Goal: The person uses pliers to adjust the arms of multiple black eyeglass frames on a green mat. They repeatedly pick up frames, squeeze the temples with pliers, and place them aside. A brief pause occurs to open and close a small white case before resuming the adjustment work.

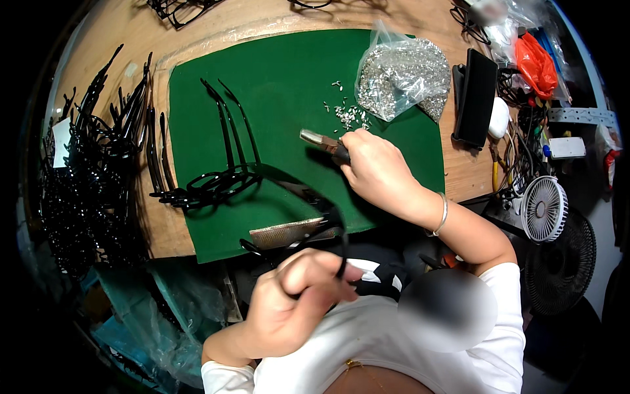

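Note:
My left hand (pixel 292 305), near the mat's front edge, is closed round a black eyeglass frame (pixel 298 188). One long arm of the frame reaches up and left over the green mat (pixel 295 85); the hand and frame are partly blurred. In my right hand (pixel 380 167) is a plier-like tool (pixel 320 140), its flat metal head pointing left and its grip mostly hidden by the fingers. Just beyond that hand lie small loose silvery metal pieces (pixel 351 118). Several black eyeglass frames (pixel 220 186) lie on the mat's left part, arms pointing away from me.
A large heap of black frames (pixel 92 203) covers the table's left side. Behind my right hand sits a clear bag (pixel 400 75) of metal pieces. A black case (pixel 475 98) and small white fan (pixel 545 209) are rightward. A textured metal bar (pixel 289 233) lies at the mat's front edge.

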Available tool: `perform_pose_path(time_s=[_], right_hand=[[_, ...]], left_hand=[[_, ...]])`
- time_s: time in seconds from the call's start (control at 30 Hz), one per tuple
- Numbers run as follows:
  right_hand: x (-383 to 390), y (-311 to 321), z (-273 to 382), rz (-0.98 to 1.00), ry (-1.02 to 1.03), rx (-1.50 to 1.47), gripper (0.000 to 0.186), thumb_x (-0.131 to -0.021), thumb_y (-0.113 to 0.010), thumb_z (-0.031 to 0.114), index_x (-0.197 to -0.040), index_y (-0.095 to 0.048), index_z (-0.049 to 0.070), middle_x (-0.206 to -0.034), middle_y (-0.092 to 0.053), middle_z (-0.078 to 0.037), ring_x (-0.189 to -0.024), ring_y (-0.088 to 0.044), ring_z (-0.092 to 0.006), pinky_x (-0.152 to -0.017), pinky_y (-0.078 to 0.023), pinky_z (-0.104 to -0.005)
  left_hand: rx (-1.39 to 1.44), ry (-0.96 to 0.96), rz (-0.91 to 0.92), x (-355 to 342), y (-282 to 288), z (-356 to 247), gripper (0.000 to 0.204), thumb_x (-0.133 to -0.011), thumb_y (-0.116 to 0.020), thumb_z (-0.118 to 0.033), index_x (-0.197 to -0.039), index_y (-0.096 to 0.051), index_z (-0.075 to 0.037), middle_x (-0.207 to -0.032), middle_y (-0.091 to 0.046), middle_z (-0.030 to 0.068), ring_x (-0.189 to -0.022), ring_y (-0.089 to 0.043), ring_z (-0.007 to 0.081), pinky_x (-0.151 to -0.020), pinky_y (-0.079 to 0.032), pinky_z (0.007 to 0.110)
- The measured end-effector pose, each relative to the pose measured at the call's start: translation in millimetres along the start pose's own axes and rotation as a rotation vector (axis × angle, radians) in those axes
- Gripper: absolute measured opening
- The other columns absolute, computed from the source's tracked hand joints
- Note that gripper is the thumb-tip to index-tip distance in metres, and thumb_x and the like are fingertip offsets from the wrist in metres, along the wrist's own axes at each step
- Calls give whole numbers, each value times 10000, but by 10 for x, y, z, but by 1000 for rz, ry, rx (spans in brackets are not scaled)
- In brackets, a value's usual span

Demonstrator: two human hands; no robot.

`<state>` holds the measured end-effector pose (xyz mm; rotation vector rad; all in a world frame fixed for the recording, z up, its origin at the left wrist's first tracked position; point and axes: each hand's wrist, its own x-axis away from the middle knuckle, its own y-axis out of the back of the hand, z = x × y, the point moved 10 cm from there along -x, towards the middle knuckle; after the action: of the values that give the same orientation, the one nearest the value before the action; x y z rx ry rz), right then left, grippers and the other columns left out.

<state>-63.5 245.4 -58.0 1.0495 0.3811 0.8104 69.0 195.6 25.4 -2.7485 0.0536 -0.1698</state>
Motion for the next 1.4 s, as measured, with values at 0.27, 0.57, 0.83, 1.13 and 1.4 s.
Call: perform_pose_path(time_s=[0.27, 0.57, 0.83, 1.13, 1.4], right_hand=[[294, 410, 36, 127, -189, -584, 207, -841, -609, 179, -872, -534, -12, -753, -579, -140, -669, -577, -240, -618, -448, -353], [526, 480, 224, -32, -237, -1234, 136, -881, -587, 139, -882, -515, 24, -719, -538, 11, -653, -494, -39, -579, -423, -204], [535, 329, 344, 430, -456, -1547, 179, -875, -607, 204, -853, -527, 46, -707, -540, 7, -642, -506, -51, -582, -422, -194], [559, 449, 301, 228, -428, -1407, 186, -879, -603, 195, -880, -509, 34, -747, -543, -2, -635, -520, -45, -567, -438, -191], [593, 370, 400, 363, -439, -1555, 195, -884, -597, 198, -906, -493, 35, -758, -532, 3, -625, -509, -43, -561, -421, -185]], left_hand=[[-18, 46, -242, -92, 50, 249, 476, -884, -462, 39, -1313, -256, 47, -1073, -573, 185, -824, -629, 147, -755, -498, 250], [-95, -13, -258, -213, -129, 322, 523, -848, -488, 93, -1312, -256, 29, -1119, -533, 187, -876, -632, 174, -784, -504, 272], [108, 110, -80, -202, -135, 250, 547, -848, -472, 98, -1327, -225, 4, -1151, -513, 206, -878, -616, 151, -770, -496, 258], [152, 106, -110, -225, -201, 248, 571, -825, -495, 125, -1319, -257, -34, -1123, -525, 208, -806, -633, 176, -726, -523, 262], [348, 223, -74, -160, -179, 299, 558, -833, -480, 114, -1320, -249, -28, -1130, -520, 196, -797, -634, 182, -724, -520, 283]])
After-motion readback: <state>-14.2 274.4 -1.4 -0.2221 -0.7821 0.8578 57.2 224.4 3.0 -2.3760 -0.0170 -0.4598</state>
